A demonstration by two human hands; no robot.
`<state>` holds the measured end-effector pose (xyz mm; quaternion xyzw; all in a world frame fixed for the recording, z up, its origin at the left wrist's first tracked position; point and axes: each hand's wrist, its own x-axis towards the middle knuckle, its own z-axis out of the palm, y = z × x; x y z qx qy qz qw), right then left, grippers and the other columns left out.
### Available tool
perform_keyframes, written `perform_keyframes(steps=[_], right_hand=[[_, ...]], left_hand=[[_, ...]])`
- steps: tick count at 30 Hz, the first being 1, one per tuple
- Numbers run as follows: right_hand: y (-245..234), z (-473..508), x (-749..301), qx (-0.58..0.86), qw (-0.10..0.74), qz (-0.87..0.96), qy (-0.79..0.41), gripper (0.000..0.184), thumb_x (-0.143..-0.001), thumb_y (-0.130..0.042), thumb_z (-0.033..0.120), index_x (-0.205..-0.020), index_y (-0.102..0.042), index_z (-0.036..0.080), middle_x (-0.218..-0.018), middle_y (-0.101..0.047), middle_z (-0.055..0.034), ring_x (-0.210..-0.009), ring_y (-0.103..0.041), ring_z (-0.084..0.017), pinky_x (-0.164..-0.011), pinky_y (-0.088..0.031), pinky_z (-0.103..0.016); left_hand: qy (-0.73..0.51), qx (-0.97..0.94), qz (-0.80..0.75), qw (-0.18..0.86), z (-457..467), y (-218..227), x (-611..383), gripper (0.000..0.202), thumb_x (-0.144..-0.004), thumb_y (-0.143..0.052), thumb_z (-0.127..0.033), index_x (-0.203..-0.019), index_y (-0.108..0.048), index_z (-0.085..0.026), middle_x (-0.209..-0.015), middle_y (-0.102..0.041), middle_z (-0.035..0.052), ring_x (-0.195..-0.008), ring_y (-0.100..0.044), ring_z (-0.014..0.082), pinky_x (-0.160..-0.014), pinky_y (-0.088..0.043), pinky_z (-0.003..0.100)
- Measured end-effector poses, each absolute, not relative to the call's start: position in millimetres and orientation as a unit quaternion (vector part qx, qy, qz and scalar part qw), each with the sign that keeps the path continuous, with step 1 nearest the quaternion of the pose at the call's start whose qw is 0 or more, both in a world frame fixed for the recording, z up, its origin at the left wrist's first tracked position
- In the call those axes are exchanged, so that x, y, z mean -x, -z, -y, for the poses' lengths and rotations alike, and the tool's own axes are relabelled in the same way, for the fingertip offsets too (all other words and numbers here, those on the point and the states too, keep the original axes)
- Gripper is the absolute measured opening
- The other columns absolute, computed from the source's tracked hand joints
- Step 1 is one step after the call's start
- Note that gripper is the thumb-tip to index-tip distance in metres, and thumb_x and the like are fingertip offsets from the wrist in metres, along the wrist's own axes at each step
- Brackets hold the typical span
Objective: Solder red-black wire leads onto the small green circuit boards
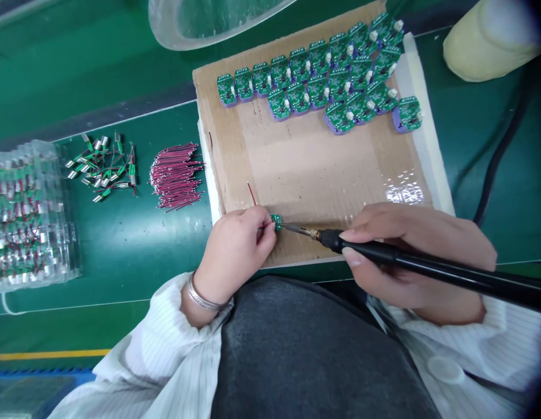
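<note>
My left hand (241, 241) is closed in a pinch above the front of the cardboard sheet. A thin red wire (251, 193) sticks up from behind its fingers. At the fingertips, a small green circuit board (276, 220) shows in part, the rest hidden by the hand. My right hand (416, 256) grips a black soldering iron (379, 251) like a pen. The iron's tip points left and meets the visible edge of the board, close to my left thumb.
Several green boards on purple bases (299, 64) stand in rows on the cardboard (331, 169). Left of it lie a pile of red wires (177, 177), small metal parts with wires (105, 166) and stacked clear trays (29, 215). A translucent container (178, 38) and a black cable (499, 154) are nearby.
</note>
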<state>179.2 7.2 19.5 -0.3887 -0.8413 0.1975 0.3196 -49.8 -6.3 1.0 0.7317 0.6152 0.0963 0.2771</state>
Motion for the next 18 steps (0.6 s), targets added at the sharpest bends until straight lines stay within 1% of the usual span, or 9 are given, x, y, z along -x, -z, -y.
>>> perform_keyframes(steps=[5, 13, 18], right_hand=[[-16, -5, -177, 0.405, 0.347, 0.821, -0.202, 0.018, -0.071, -0.063, 0.017, -0.086, -0.059, 0.027, -0.071, -0.07, 0.0009, -0.063, -0.07, -0.018, -0.052, -0.058, -0.028], [-25, -11, -177, 0.375, 0.319, 0.847, -0.199, 0.019, -0.07, -0.065, 0.015, -0.085, -0.06, 0.025, -0.07, -0.07, 0.0, -0.062, -0.071, -0.018, -0.053, -0.059, -0.026], [-27, -10, -177, 0.371, 0.319, 0.847, -0.206, 0.019, -0.071, -0.064, 0.015, -0.084, -0.06, 0.028, -0.068, -0.069, 0.0018, -0.06, -0.07, -0.018, -0.051, -0.059, -0.028]], left_hand=[[-0.093, -0.73, -0.617, 0.28, 7, -1, 49, 0.011, -0.086, -0.055, -0.018, -0.077, -0.061, -0.018, -0.062, -0.061, -0.0012, -0.054, -0.052, 0.0118, -0.054, -0.035, 0.024], [-0.099, -0.731, -0.615, 0.278, 7, -1, 49, 0.011, -0.086, -0.055, -0.018, -0.077, -0.061, -0.017, -0.062, -0.061, -0.0009, -0.054, -0.053, 0.0121, -0.054, -0.036, 0.024], [-0.097, -0.73, -0.616, 0.281, 6, 0, 49, 0.011, -0.086, -0.055, -0.018, -0.077, -0.061, -0.017, -0.063, -0.061, -0.0009, -0.054, -0.052, 0.0118, -0.054, -0.036, 0.024]])
